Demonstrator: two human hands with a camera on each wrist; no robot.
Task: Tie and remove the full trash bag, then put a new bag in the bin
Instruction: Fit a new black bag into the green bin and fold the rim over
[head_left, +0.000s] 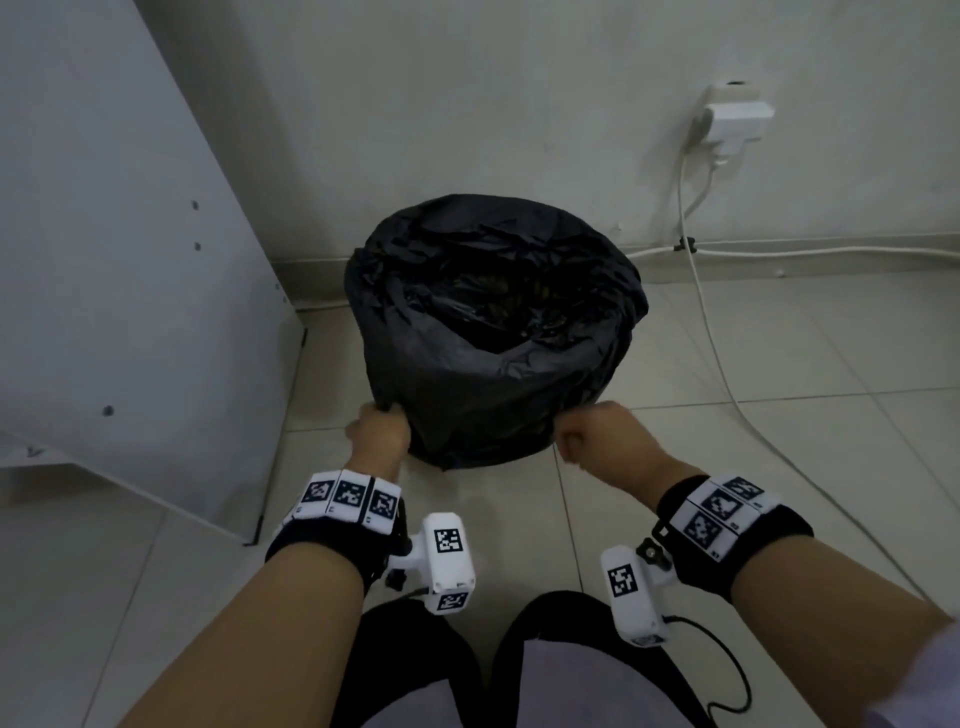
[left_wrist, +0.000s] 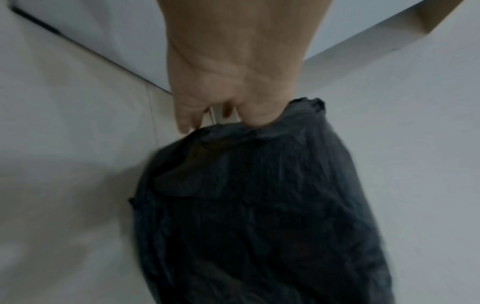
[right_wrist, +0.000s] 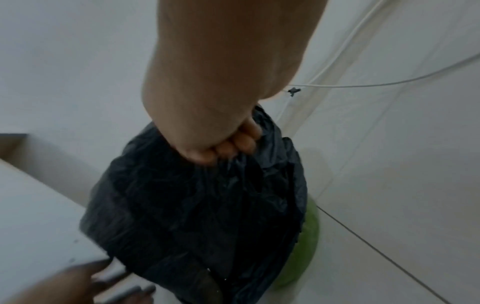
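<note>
A black trash bag (head_left: 493, 332) covers a green bin (right_wrist: 306, 242) on pale beige floor tiles (head_left: 779, 364)

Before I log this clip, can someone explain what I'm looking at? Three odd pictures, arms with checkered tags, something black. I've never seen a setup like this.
No machine here: a person wears three cameras. The big picture comes from a head camera looking down at both arms; the white boxes and checkered bands on the wrists are the other two cameras and their tracking markers. The other two pictures look along each hand.

On the tiled floor stands a round bin, light green where it shows, draped in a crinkled black plastic trash bag. The left hand grips the bag's lower edge on one side; the right hand grips it on the other. The bag is open, not yet tied. Behind, a white cable runs from a wall plug; a white cabinet panel stands left.
</note>
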